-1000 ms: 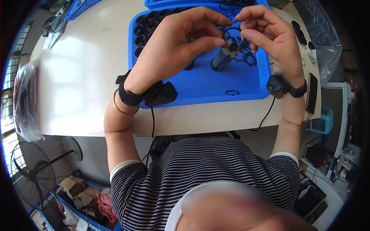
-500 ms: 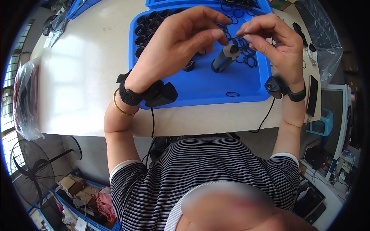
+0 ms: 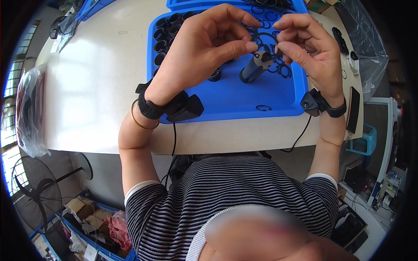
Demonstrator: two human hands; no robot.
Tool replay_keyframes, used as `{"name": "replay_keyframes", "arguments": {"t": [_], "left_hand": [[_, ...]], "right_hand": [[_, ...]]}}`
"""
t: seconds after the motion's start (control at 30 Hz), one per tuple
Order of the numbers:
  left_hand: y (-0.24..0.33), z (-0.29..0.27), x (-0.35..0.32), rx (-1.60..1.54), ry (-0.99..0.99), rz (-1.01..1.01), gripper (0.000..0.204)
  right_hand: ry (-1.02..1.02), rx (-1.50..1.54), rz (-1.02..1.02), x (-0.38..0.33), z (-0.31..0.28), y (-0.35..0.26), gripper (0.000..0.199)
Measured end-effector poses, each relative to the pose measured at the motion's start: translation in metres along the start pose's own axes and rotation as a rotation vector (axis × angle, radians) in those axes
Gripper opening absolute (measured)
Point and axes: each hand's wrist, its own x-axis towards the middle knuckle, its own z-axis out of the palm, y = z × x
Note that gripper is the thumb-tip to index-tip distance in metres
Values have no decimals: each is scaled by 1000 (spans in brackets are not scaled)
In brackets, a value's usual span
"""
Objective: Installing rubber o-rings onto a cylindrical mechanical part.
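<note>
Your left hand (image 3: 198,52) and your right hand (image 3: 307,48) are raised together above the shallow blue plastic tray (image 3: 235,102) on the pale worktop (image 3: 87,87). Between them you hold a thin black rubber ring (image 3: 264,38): the left thumb and forefinger pinch its left side, the right fingers (image 3: 289,48) pinch its right side, so both hands are closed on it. Just below the ring, a dark cylindrical part with a pale end (image 3: 253,69) lies tilted on the tray; whether the ring touches its tip cannot be told. More loose black rings (image 3: 284,70) lie beside it under your right hand, and one single ring (image 3: 263,108) rests near the tray's front edge. Rows of short black round caps (image 3: 163,35) fill the tray's far left corner. Each wrist wears a black strap with a small device.
</note>
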Motion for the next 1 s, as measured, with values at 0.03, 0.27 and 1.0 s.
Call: {"name": "replay_keyframes", "arguments": {"t": [0.03, 0.27, 1.0], "left_hand": [[0, 0, 0, 24, -16, 0, 32], [-1, 7, -2, 327, -51, 116, 52], [-9, 18, 0, 661, -66, 96, 37]], "right_hand": [[-25, 5, 22, -1, -1, 3, 30], [-43, 29, 46, -7, -11, 19, 31], [-298, -407, 127, 1, -25, 13, 36]]}}
